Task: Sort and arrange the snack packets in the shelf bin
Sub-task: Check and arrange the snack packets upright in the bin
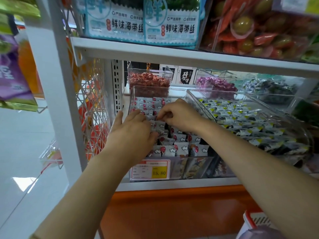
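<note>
- On the lower shelf, a clear bin (195, 167) holds small white snack packets (180, 148), each printed with clouds and a red mark and crimped at the ends.
- The left hand (133, 130) lies on the packets at the bin's left side, fingers fairly straight and spread, pressing down.
- The right hand (179, 116) has its fingers curled and seems to pinch one packet's top edge near the bin's middle; its fingertips are partly hidden.
- The front packets stand on edge in rows, faces forward, long axis across the bin.

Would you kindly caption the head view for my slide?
Left hand and right hand arrange white cloud-printed snack packets in clear plastic bin.
</note>
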